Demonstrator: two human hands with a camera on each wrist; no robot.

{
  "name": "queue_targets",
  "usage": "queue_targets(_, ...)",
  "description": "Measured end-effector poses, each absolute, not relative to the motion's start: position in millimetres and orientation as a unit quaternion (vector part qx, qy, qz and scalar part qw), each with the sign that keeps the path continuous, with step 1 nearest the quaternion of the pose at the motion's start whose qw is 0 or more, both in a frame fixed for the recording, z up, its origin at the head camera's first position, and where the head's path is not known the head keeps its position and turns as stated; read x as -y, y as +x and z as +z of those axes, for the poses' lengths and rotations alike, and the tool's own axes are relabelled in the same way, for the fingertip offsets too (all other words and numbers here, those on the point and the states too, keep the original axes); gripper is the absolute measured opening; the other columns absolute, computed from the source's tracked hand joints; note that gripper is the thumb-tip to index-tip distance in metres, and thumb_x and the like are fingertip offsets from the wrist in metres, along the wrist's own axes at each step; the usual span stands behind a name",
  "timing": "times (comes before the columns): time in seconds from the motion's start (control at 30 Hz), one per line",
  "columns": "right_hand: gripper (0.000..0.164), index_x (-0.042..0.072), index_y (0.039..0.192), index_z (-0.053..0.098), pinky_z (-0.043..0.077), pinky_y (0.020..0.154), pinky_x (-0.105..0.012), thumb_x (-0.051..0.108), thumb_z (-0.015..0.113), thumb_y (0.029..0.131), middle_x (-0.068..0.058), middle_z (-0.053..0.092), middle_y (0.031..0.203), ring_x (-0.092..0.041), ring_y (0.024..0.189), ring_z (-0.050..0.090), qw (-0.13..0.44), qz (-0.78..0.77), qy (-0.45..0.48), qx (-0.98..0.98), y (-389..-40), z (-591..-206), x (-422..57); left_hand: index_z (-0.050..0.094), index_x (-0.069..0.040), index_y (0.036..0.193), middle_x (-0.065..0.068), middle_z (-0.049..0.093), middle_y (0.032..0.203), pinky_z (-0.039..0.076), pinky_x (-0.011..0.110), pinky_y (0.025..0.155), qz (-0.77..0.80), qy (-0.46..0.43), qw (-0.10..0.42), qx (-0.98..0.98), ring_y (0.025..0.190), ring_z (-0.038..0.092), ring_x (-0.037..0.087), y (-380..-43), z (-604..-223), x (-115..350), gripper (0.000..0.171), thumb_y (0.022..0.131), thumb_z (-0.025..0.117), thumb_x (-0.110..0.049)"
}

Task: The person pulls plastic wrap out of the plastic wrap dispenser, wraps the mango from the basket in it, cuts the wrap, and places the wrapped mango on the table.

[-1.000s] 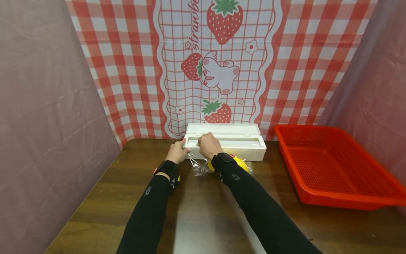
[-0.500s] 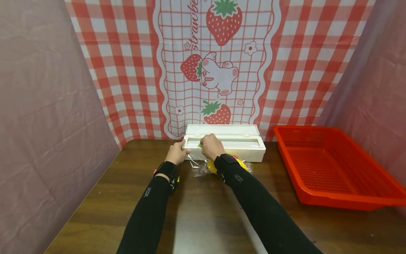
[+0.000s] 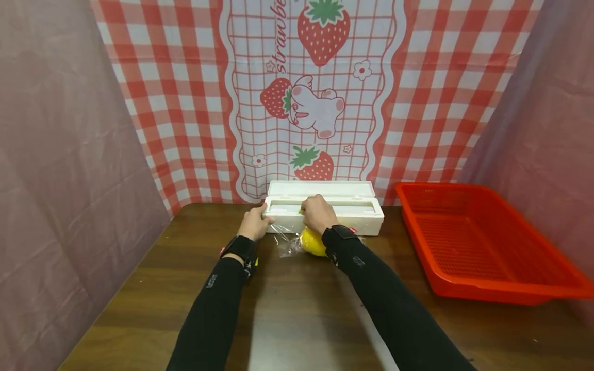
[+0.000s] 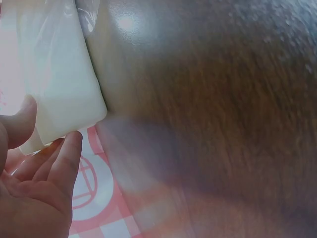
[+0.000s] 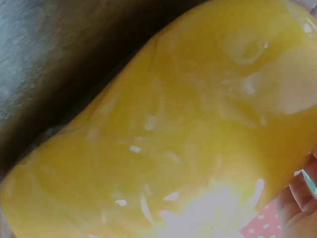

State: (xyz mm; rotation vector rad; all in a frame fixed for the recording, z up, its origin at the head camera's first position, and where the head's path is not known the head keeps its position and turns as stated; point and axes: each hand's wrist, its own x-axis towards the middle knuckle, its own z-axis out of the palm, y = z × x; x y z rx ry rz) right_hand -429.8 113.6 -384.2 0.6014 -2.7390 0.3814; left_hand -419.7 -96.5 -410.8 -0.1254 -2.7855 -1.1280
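A long white cling film dispenser (image 3: 343, 225) stands at the back of the table, its lid (image 3: 320, 188) raised behind it. My left hand (image 3: 253, 224) holds its left end, thumb on one face and fingertips against the end in the left wrist view. My right hand (image 3: 319, 214) is over the dispenser's top, fingers curled on a small green piece (image 3: 301, 211), mostly hidden. Clear film (image 3: 289, 245) lies along the dispenser's front. A rounded yellow object (image 3: 312, 243) sits there under my right wrist; clear film covers it in the right wrist view, and its kind cannot be told.
A red perforated plastic basket (image 3: 492, 291) stands on the right of the brown wooden table (image 3: 153, 309). A red-and-white checked strawberry cloth (image 3: 185, 103) hangs directly behind the dispenser. Pinkish curtains (image 3: 60, 180) flank both sides.
My right hand has slid rightward along the dispenser's top with the green piece, uncovering more of the yellow object's left end. My left hand keeps its hold on the dispenser's end.
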Motion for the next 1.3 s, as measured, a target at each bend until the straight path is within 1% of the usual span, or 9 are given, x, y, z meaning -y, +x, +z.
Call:
queue_targets(0.1, 0.017, 0.01, 0.078, 0.074, 0.046, 0.069, -0.031, -0.001, 0.064, 0.087, -0.007, 0.075, 0.098, -0.021, 0.083, 0.057, 0.142, 0.146, 0.202, 0.958, -431, -384, -116, 0.04, -0.008, 0.155, 0.02, 0.044, 0.154, 0.038, 0.052, 0.112, -0.374, -0.041, 0.066, 0.924, 0.138, 0.044, 0.041, -420, -412, 98, 0.066, 0.097, 0.07, -0.018)
queue_targets(0.2, 0.018, 0.01, 0.075, 0.068, 0.036, 0.066, -0.032, -0.002, 0.062, 0.086, -0.008, 0.075, 0.101, -0.021, 0.079, 0.048, 0.133, 0.159, 0.195, 0.959, -433, -385, -117, 0.04, -0.008, 0.155, 0.02, 0.043, 0.154, 0.038, 0.051, 0.112, -0.374, -0.04, 0.064, 0.924, 0.138, 0.044, 0.041, -419, -411, 97, 0.066, 0.098, 0.07, -0.018)
queue_targets(0.23, 0.018, 0.01, 0.076, 0.069, 0.035, 0.066, -0.032, -0.002, 0.062, 0.087, -0.009, 0.075, 0.101, -0.021, 0.079, 0.048, 0.135, 0.161, 0.196, 0.958, -433, -385, -117, 0.04, -0.008, 0.155, 0.02, 0.043, 0.154, 0.038, 0.051, 0.112, -0.374, -0.039, 0.064, 0.924, 0.138, 0.045, 0.04, -419, -411, 96, 0.066, 0.098, 0.07, -0.018)
queue_targets(0.33, 0.018, 0.008, 0.089, 0.078, 0.041, 0.069, -0.033, 0.0, 0.062, 0.088, -0.011, 0.075, 0.102, -0.023, 0.084, 0.055, 0.142, 0.162, 0.195, 0.957, -430, -384, -118, 0.04, -0.008, 0.155, 0.019, 0.044, 0.154, 0.038, 0.051, 0.112, -0.373, -0.041, 0.066, 0.925, 0.138, 0.045, 0.04, -419, -410, 96, 0.066, 0.097, 0.07, -0.018)
queue_targets(0.47, 0.017, 0.008, 0.099, 0.08, 0.051, 0.083, -0.038, 0.007, 0.065, 0.093, -0.011, 0.073, 0.101, -0.029, 0.097, 0.06, 0.143, 0.162, 0.183, 0.959, -426, -383, -122, 0.039, -0.007, 0.155, 0.02, 0.043, 0.154, 0.038, 0.051, 0.112, -0.373, -0.047, 0.066, 0.924, 0.138, 0.044, 0.04, -419, -410, 96, 0.066, 0.098, 0.069, -0.017)
queue_targets(0.57, 0.016, 0.009, 0.103, 0.08, 0.051, 0.092, -0.044, 0.012, 0.065, 0.097, -0.01, 0.073, 0.104, -0.032, 0.103, 0.059, 0.133, 0.163, 0.174, 0.962, -426, -384, -126, 0.038, -0.008, 0.156, 0.02, 0.043, 0.155, 0.038, 0.051, 0.112, -0.374, -0.047, 0.063, 0.924, 0.139, 0.044, 0.04, -420, -410, 96, 0.066, 0.098, 0.069, -0.017)
queue_targets(0.73, 0.017, 0.011, 0.104, 0.08, 0.051, 0.092, -0.044, 0.015, 0.064, 0.1, -0.009, 0.073, 0.105, -0.031, 0.103, 0.059, 0.134, 0.162, 0.17, 0.963, -428, -387, -134, 0.039, -0.008, 0.156, 0.02, 0.044, 0.153, 0.038, 0.052, 0.111, -0.372, -0.046, 0.069, 0.924, 0.137, 0.045, 0.04, -419, -411, 98, 0.066, 0.098, 0.069, -0.016)
queue_targets(1.03, 0.017, 0.009, 0.104, 0.079, 0.048, 0.097, -0.046, 0.016, 0.065, 0.1, -0.01, 0.068, 0.104, -0.032, 0.105, 0.057, 0.131, 0.178, 0.15, 0.964, -426, -388, -146, 0.038, -0.01, 0.156, 0.02, 0.043, 0.154, 0.039, 0.051, 0.111, -0.371, -0.043, 0.059, 0.926, 0.138, 0.045, 0.04, -419, -409, 99, 0.066, 0.098, 0.068, -0.018)
queue_targets(1.3, 0.015, 0.008, 0.103, 0.078, 0.047, 0.093, -0.044, 0.017, 0.066, 0.1, -0.009, 0.065, 0.099, -0.031, 0.099, 0.055, 0.133, 0.185, 0.147, 0.962, -425, -389, -156, 0.04, -0.007, 0.155, 0.021, 0.045, 0.152, 0.04, 0.052, 0.11, -0.371, -0.047, 0.07, 0.925, 0.135, 0.047, 0.04, -419, -411, 98, 0.065, 0.098, 0.069, -0.017)
